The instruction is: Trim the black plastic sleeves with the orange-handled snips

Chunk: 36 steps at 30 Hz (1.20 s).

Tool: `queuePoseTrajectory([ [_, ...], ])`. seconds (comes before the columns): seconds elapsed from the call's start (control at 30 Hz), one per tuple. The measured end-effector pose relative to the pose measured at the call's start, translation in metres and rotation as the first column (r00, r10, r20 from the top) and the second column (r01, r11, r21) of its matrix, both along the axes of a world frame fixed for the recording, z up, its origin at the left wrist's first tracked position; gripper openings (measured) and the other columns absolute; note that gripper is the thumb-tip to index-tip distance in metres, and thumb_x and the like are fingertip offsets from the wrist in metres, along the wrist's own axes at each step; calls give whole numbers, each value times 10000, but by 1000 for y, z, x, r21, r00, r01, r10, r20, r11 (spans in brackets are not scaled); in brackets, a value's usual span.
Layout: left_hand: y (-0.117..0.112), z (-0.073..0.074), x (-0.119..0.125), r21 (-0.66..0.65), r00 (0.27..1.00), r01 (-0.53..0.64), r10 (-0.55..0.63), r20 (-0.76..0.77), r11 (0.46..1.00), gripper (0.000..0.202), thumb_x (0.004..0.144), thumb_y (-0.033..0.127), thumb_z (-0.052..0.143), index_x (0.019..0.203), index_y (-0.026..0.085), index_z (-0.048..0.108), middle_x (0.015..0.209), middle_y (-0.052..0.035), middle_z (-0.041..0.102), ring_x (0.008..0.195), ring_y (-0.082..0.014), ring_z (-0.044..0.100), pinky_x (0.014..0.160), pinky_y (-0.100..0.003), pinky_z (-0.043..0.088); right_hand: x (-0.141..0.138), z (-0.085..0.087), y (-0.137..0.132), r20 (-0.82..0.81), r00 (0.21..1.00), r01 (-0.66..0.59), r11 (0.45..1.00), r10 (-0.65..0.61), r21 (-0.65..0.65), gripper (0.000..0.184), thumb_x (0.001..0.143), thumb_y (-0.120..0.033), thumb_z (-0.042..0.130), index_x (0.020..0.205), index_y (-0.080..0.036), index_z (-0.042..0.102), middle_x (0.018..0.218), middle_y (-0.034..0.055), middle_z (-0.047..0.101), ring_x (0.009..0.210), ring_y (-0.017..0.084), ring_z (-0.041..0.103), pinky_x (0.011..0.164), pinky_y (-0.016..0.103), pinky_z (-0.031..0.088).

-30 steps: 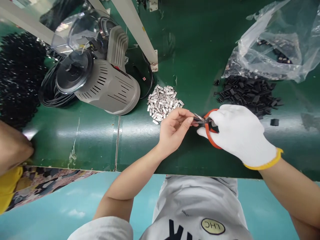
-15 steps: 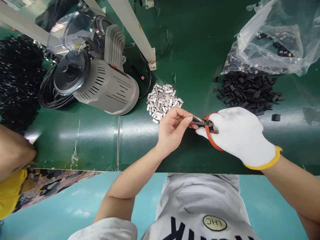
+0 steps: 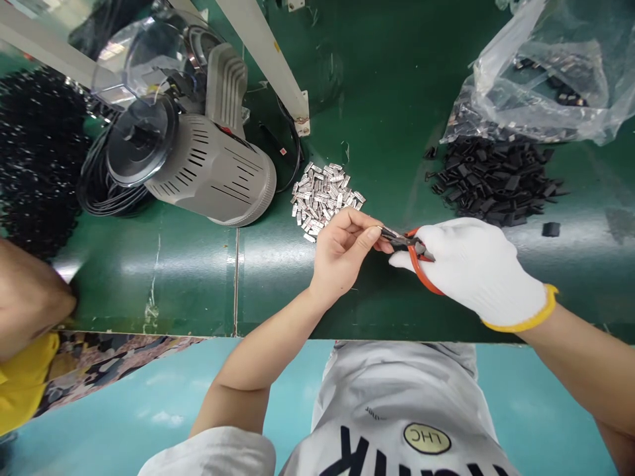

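We're watching the bare left hand (image 3: pixel 342 254) pinch a tiny metal clip (image 3: pixel 389 233), light and slippery-looking, by its edges, right at the tip of the orange-handled pliers (image 3: pixel 419 270) clenched in the gloved right hand (image 3: pixel 471 268).

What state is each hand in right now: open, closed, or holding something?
Left hand: closed in a pinch, holding a small metal piece.
Right hand: white-gloved, closed around orange-handled pliers.

Bright, glare on green belt (image 3: pixel 173 268), warped edges.
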<state>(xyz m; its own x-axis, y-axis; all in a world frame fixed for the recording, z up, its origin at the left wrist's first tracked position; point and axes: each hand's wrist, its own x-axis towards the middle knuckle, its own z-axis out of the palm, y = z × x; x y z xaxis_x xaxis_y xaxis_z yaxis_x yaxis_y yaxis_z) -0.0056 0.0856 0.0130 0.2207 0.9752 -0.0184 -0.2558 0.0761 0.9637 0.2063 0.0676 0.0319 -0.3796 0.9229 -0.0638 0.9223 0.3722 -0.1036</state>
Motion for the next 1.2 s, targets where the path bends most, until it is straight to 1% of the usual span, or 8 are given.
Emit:
queuePoseTrajectory([
  [0.1,-1,4,1,8,1000,-8,7,16,1000,222,946,373,767,946,174,669,829,-18,751,712,-125,735,725,-272,621,-1,2,0,-30,999,20,1000,-20,1,545,977,-720,468,812,-216,590,641,44,525,657,202,485,626,314,199],
  [0.23,-4,8,2,4,998,41,-41,45,999,212,956,386,751,1036,201,685,930,-36,765,766,-145,752,765,-308,636,-3,5,-1,-78,996,33,999,-31,24,548,982,-712,469,823,-209,615,641,44,520,640,188,470,611,309,215],
  [0.5,-3,6,0,14,1000,16,-16,-24,1000,213,921,361,796,1028,183,748,841,-34,764,750,-142,756,746,-276,625,-7,1,-1,-100,993,63,998,-62,3,563,972,-726,475,784,-207,585,654,43,526,632,163,444,610,290,220],
  [0.67,-5,10,0,44,996,-1,5,-94,999,208,936,378,774,1042,198,777,936,-53,789,755,-140,747,761,-295,641,-6,1,-1,-105,991,86,996,-86,-6,565,977,-725,460,796,-208,597,653,38,523,647,167,444,626,297,227],
  [0.77,-6,11,1,99,992,-20,32,-120,995,187,942,369,765,1013,197,782,977,-56,786,725,-120,719,730,-278,633,-4,2,1,-160,986,52,998,-46,32,507,971,-678,516,833,-205,634,696,48,574,727,183,504,660,303,237],
  [0.87,-7,8,1,119,992,15,0,-125,993,159,950,343,756,1022,204,784,970,-51,772,710,-110,703,711,-264,619,-2,4,4,-175,984,3,998,8,66,498,960,-666,535,820,-199,636,705,49,557,723,179,476,670,307,219],
  [1.03,-9,0,3,122,989,24,-6,-151,992,152,949,350,752,1017,220,791,935,-41,747,706,-114,686,687,-264,609,-1,10,5,-133,991,-13,999,17,30,533,964,-689,504,820,-189,616,704,51,519,730,180,426,694,307,224],
  [1.2,-10,-1,6,142,985,-4,28,-169,990,173,930,380,771,981,215,785,917,-44,742,709,-121,683,653,-256,601,-3,15,3,-177,984,-31,1000,30,2,527,972,-685,512,850,-181,602,758,52,570,757,173,444,726,308,249],
])
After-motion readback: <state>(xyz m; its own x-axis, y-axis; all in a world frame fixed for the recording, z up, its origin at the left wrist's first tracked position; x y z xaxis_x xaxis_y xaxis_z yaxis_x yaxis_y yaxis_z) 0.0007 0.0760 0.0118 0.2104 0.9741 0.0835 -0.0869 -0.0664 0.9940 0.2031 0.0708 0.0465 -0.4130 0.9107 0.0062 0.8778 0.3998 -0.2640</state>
